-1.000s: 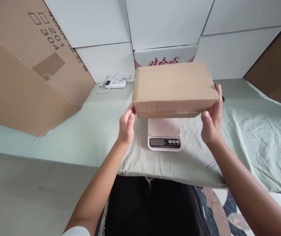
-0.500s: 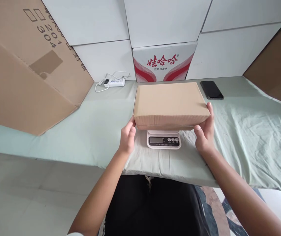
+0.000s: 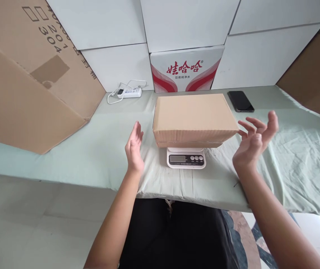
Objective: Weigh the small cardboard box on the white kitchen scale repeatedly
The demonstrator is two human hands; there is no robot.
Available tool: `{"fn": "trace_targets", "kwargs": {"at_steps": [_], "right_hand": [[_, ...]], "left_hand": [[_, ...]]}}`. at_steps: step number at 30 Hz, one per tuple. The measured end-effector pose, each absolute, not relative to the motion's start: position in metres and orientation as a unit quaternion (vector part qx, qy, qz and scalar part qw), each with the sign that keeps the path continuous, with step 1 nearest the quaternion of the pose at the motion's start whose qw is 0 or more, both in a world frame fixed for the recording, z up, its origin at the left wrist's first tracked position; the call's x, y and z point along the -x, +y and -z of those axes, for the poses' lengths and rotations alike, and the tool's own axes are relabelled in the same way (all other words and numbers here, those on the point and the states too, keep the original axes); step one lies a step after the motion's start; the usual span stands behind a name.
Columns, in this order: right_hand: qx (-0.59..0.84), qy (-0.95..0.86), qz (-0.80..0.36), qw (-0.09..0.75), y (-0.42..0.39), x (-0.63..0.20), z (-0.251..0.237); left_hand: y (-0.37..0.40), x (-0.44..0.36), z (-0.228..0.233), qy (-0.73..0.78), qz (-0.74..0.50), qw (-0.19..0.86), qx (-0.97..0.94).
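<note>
The brown cardboard box (image 3: 195, 112) sits on the white scale (image 3: 186, 159), midway along the cloth-covered surface (image 3: 106, 149) and between its back and near edges, overhanging the scale's sides. I'd judge its walls stiff enough for a firm squeeze, though thin card could dent at the corners; it looks dry and not very slippery. Its weight I cannot tell, as I can't read the scale's display. I'd take it low on both short ends, where the overhang should leave room for fingers underneath. My grip is wide and holds nothing: my left hand (image 3: 134, 147) is open, apart from the box's left end, and my right hand (image 3: 248, 147) is spread beside its front right corner, so close that I can't tell whether a fingertip touches. Beyond my right hand, the black phone (image 3: 241, 101) lies near the surface's back edge, and I'd mind it on a wide swing. Toward the back left lies a white corded device (image 3: 130, 92), its loose loop something to snag. White cartons (image 3: 263, 59) wall the back edge, with a red-printed carton (image 3: 186, 85) directly behind the box, limiting any push that way.
</note>
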State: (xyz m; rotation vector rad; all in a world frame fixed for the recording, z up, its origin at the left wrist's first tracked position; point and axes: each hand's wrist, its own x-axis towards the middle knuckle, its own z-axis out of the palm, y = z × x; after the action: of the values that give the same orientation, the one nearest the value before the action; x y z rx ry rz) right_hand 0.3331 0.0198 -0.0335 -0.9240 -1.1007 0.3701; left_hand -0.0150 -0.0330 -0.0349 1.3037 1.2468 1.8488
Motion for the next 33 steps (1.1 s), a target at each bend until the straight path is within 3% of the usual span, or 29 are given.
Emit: {"fn": "trace_targets", "kwargs": {"at_steps": [27, 33], "right_hand": [[0.423, -0.513, -0.252, 0.703, 0.018, -0.331, 0.035], [0.439, -0.568, -0.252, 0.649, 0.017, -0.332, 0.043]], "left_hand": [[-0.033, 0.010, 0.039, 0.436, -0.673, 0.322, -0.505], [-0.038, 0.005, 0.033, 0.430, -0.638, 0.357, -0.530]]}}
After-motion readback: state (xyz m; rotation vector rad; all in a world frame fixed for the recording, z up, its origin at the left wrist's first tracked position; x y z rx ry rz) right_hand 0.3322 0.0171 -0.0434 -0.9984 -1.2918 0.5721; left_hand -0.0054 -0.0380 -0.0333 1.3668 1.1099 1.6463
